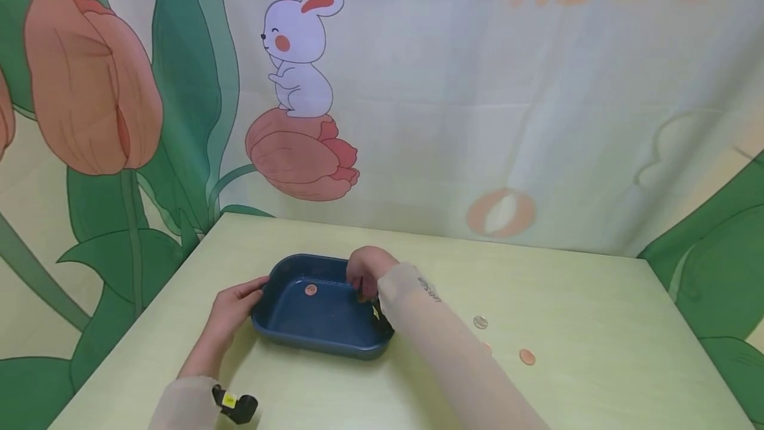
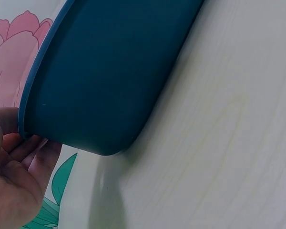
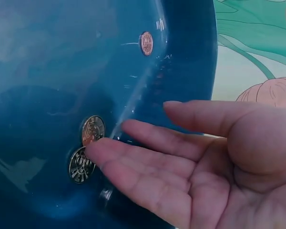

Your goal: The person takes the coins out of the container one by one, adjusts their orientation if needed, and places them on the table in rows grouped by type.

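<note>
A dark blue rectangular dish (image 1: 322, 348) with rounded corners stands on the table. My left hand (image 1: 235, 307) grips its left end, thumb at the rim and fingers beneath it in the left wrist view (image 2: 19, 176). Inside the dish's right part is my right hand (image 1: 367, 269), fingers extended and thumb apart. In the right wrist view, one fingertip touches a coppery coin (image 3: 93, 129), which overlaps a darker coin (image 3: 80, 167) on the dish floor. Another copper coin (image 1: 311, 290) lies farther left in the dish.
Right of the dish, a silver-coloured coin (image 1: 480, 322) and a copper coin (image 1: 527, 356) lie on the pale table (image 1: 597, 324). Another coin (image 1: 487, 348) is partly hidden by the right sleeve (image 1: 442, 344). A printed curtain (image 1: 418, 85) hangs behind the table.
</note>
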A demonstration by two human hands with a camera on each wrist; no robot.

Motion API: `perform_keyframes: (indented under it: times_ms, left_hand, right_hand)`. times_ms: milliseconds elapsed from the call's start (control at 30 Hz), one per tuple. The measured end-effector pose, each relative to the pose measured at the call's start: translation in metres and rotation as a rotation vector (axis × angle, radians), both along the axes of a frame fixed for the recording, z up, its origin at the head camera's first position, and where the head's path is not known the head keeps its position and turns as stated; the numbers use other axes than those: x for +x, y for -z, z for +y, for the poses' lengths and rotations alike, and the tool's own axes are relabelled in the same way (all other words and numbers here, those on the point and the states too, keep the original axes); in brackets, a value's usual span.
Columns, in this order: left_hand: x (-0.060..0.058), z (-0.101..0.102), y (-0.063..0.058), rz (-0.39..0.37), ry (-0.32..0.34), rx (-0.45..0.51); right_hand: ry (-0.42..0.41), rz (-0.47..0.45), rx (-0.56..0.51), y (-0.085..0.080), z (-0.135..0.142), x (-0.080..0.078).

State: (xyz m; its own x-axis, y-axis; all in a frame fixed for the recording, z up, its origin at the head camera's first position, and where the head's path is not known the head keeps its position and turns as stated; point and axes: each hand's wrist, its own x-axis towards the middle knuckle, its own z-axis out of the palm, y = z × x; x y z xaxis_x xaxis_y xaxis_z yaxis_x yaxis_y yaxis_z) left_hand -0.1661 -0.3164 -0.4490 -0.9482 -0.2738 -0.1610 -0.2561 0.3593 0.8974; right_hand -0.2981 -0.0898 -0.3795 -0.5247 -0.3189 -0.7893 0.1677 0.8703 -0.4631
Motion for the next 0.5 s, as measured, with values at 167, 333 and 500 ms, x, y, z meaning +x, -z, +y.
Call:
perform_keyframes:
  times_ms: [167, 333, 500]
  left_hand:
    - [-0.001, -0.001, -0.002, 0.004, -0.007, -0.007]
    - [0.0, -0.001, 0.0, 0.012, -0.009, -0.032]
    - [-0.001, 0.001, 0.001, 0.013, -0.007, -0.026]
  right_hand:
    - [-0.018, -0.022, -0.057, 0.005, -0.002, -0.003]
    - [-0.121, 0.018, -0.155, 0.015, -0.005, -0.005]
    - [-0.289, 0.291, -0.021, 0.023, -0.01, -0.003]
